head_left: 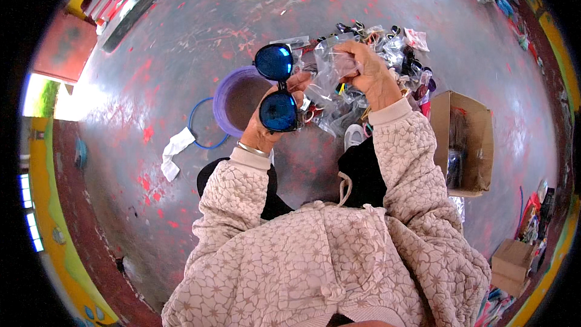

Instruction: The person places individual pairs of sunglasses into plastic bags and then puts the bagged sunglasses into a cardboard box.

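One pair of blue sunglasses [276, 88] in left hand [266, 124], one clear bag [327, 72] in right hand [369, 72].

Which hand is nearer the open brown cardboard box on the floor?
Right. The right hand, gripping a clear plastic bag, is on the side of the open brown cardboard box; the left hand, holding blue mirrored sunglasses, is farther away, beside the purple bucket.

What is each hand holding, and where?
Left hand holds blue sunglasses near the bridge; right hand pinches a clear plastic bag at its top edge.
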A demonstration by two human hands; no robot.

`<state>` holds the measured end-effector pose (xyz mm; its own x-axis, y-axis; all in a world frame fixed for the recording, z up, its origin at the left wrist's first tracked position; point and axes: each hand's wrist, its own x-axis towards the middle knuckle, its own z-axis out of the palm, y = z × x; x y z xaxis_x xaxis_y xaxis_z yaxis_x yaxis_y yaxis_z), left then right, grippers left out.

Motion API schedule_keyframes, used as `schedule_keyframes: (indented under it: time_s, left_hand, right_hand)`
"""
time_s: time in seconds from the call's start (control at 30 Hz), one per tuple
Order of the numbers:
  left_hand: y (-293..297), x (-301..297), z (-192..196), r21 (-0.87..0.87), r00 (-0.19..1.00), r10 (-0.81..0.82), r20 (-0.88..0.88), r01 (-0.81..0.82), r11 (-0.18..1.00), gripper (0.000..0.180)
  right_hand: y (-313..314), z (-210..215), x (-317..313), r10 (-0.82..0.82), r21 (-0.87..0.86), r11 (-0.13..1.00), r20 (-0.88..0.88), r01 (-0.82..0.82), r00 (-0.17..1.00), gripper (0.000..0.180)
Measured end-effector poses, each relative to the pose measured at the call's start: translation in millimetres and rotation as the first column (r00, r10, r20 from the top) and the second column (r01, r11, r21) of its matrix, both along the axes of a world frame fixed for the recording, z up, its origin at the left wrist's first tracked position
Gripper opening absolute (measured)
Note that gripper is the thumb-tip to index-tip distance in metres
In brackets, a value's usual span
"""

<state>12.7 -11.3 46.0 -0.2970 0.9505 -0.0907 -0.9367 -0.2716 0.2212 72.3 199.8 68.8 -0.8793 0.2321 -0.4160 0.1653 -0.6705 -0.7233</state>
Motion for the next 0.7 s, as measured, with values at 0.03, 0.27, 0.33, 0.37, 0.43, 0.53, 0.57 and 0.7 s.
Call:
schedule_keyframes:
  time_s: [0.03, 0.27, 0.33, 0.37, 0.43, 0.53, 0.57, 0.7]
  left_hand:
    - [0.8, 0.4, -1.7, -0.085, 0.999, 0.022, -0.024, -0.024, 0.996, 0.060]
    - [4.7, 6.2, -6.7, -0.290, 0.864, 0.139, -0.485, -0.309, 0.906, 0.017]
    - [6.4, 6.0, -6.1, -0.329, 0.834, 0.199, -0.514, -0.406, 0.853, 0.011]
    - [7.1, 3.7, -5.6, -0.348, 0.863, 0.258, -0.435, -0.425, 0.835, 0.010]
    - [3.9, -0.7, -0.9, -0.333, 0.913, 0.367, -0.178, -0.406, 0.851, 0.011]
    - [4.5, -10.1, -8.9, -0.001, 0.938, 0.292, -0.189, -0.297, 0.955, 0.018]
    - [2.3, -9.1, -6.9, -0.068, 0.947, 0.256, -0.196, -0.274, 0.959, 0.023]
    - [-0.9, -6.4, -27.5, -0.147, 0.970, 0.222, -0.104, -0.235, 0.961, 0.041]
  right_hand:
    - [-4.4, 3.8, 1.5, -0.011, 0.020, 1.000, 0.024, 0.011, 1.000, 0.014]
    - [-14.4, 17.7, 2.6, -0.060, 0.012, 0.998, 0.089, 0.059, 0.994, 0.013]
    - [-10.2, 12.2, 0.5, -0.033, 0.006, 0.999, 0.086, 0.033, 0.996, 0.014]
    - [-5.5, 12.9, 2.2, -0.033, 0.026, 0.999, 0.063, 0.032, 0.997, 0.014]
    - [3.1, 16.3, 5.7, -0.018, 0.058, 0.998, 0.022, 0.017, 1.000, 0.015]
    - [22.6, 14.0, 9.9, -0.164, -0.022, 0.986, 0.032, 0.164, 0.986, 0.016]
    - [26.2, 10.6, 10.9, -0.193, -0.065, 0.979, 0.019, 0.194, 0.981, 0.016]
    - [4.4, 12.9, 4.4, -0.130, -0.002, 0.992, 0.042, 0.130, 0.991, 0.015]
